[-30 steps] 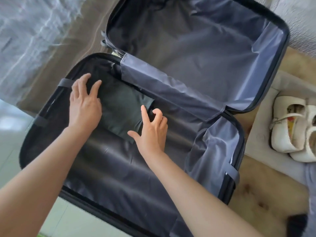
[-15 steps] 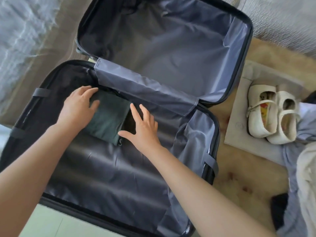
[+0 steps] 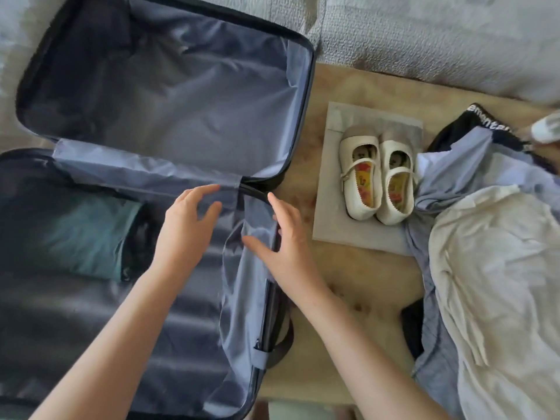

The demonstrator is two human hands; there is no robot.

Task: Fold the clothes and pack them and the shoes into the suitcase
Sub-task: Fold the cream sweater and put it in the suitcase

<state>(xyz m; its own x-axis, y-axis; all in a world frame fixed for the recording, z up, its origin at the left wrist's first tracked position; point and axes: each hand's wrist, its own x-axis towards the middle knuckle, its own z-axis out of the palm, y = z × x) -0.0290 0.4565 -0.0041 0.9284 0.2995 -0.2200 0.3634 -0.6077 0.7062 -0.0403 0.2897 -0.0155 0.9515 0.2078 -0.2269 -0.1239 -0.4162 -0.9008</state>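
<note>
An open suitcase [image 3: 303,95] with grey-blue lining lies flat and fills the left half of the view. A folded green garment [image 3: 88,237] lies in its near half. My left hand [image 3: 188,225] hovers open above the near half, right of the garment. My right hand [image 3: 281,234] is open over the suitcase's right rim, fingers spread. Neither hand holds anything. A pair of white strap shoes [image 3: 377,177] stands on a grey sheet [image 3: 327,225] to the right. Unfolded clothes sit further right: a light blue garment [image 3: 448,177], a white one [image 3: 500,283] and a black one [image 3: 454,128].
Everything rests on a tan mat [image 3: 348,286]. A grey textured cover [image 3: 424,34] runs along the far side. A loose flap of lining [image 3: 242,298] hangs along the suitcase's right edge.
Both hands have left the folded green garment and moved right, toward the suitcase's right rim. The view has swung right, bringing the clothes pile into sight.
</note>
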